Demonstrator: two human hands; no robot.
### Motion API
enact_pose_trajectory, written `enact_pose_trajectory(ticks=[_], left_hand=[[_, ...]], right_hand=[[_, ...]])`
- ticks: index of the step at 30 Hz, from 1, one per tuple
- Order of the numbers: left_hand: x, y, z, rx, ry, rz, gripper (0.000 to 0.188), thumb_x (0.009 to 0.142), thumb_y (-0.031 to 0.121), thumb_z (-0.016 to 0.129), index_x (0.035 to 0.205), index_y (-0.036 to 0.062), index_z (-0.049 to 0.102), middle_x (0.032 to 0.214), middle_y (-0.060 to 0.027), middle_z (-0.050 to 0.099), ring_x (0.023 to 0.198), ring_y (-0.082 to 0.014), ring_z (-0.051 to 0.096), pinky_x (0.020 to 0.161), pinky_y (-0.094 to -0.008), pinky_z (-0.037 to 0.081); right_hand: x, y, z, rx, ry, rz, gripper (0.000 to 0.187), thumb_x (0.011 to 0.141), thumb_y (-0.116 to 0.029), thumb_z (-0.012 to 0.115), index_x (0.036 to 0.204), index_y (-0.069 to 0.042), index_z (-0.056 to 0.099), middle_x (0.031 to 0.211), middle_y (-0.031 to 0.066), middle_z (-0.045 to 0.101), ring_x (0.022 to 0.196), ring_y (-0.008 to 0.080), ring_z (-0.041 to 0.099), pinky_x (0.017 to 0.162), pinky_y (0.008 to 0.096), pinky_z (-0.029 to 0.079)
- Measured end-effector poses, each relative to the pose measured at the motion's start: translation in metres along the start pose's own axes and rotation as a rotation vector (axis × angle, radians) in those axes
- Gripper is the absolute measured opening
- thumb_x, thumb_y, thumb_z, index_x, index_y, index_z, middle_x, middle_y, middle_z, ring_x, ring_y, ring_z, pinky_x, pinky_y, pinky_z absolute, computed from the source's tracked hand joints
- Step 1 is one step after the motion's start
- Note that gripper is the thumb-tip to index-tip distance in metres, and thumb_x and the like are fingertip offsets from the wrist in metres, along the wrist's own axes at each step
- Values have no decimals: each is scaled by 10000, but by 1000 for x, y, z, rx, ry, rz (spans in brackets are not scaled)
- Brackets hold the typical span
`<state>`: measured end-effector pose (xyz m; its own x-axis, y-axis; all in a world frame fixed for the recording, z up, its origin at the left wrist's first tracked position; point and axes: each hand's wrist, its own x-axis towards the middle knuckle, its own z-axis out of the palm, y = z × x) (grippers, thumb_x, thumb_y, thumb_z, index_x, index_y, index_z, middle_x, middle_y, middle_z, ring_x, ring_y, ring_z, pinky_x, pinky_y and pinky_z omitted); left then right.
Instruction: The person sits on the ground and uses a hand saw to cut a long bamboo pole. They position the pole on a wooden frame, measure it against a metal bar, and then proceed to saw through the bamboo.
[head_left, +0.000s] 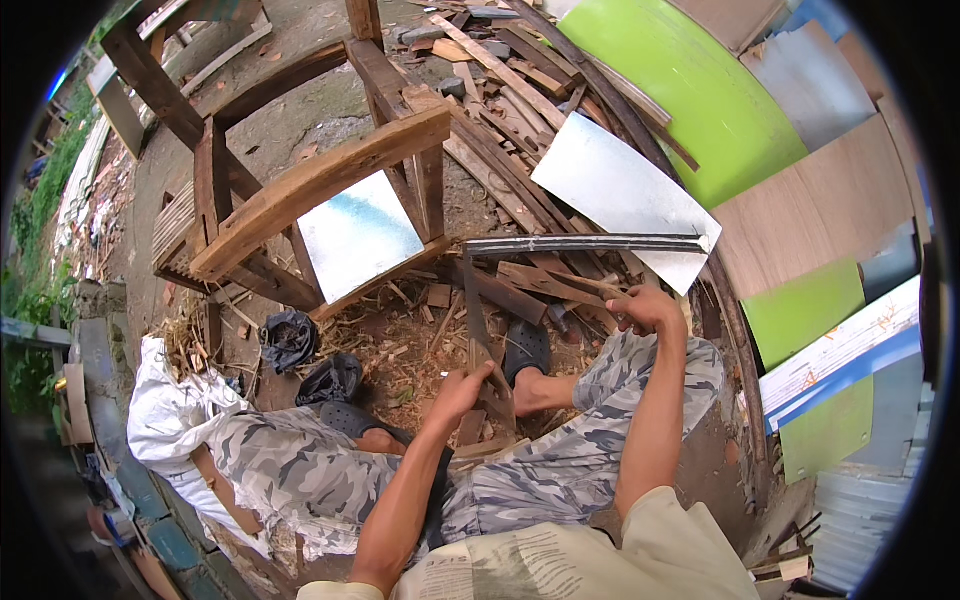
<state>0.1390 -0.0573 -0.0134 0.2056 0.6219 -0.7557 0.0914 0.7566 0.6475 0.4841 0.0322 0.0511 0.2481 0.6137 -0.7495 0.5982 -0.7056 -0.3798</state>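
Observation:
My left hand (462,397) is closed round a long, flat, dark brown strip (476,318) that stands tilted between my legs; I cannot tell whether it is wood or metal. The strip's upper end meets a dark, grooved bar (590,243) with light edges, which lies across to the right over a pale sheet (630,195); whether they are joined is unclear. My right hand (648,311) is closed with the thumb along the end of a thin, light-brown wooden stick (575,283), above my right knee. Wood shavings and chips (400,345) cover the ground below.
A wooden frame (330,190) stands ahead on the left, with a white panel (360,238) inside it. Scrap wood (510,110) is heaped beyond. Green sheets (690,90) and a plywood panel (820,205) lie at right. Black plastic bags (290,338) and a white sack (175,400) sit left.

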Motion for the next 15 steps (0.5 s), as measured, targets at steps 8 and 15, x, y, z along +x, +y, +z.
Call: enact_pose_trajectory(ticks=[8,15], left_hand=[[54,30,37,566,-100,153,700,918,604,520,1013,-56,732,973,-266,724,966,-412,702,871,-454,509],[109,37,143,546,-242,283,612,945,530,533,951,-51,725,792,-175,695,766,-293,684,732,-422,494]], right_hand=[[-5,62,-16,-300,252,81,546,772,-432,830,908,89,739,764,156,731,679,271,715,671,378,547],[31,181,18,-89,296,141,556,756,-515,833,808,31,743,700,178,701,705,317,711,678,429,543]])
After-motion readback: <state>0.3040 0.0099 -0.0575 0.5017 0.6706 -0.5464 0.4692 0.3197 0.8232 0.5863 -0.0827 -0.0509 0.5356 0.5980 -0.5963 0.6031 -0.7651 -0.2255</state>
